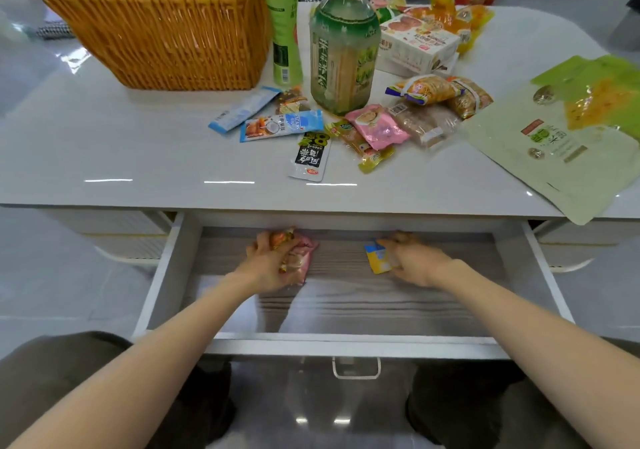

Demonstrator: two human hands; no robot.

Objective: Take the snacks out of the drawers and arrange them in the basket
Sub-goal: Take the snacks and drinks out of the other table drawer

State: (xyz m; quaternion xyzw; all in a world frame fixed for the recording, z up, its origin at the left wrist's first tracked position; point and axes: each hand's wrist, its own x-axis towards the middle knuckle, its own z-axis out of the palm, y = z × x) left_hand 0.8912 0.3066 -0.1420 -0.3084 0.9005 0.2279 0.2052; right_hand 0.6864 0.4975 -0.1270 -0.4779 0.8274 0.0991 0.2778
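The white drawer under the tabletop is pulled out, its wood-grain floor showing. Inside it, my left hand grips a bunch of small snack packets, pink and orange. My right hand pinches a yellow and blue snack packet near the drawer's back. The orange wicker basket stands on the table at the back left; its inside is mostly hidden from here.
On the white table lie several loose snack packets, a large tea bottle, a slim green bottle, a white snack box and a big green pouch over the right edge. My knees sit below the drawer.
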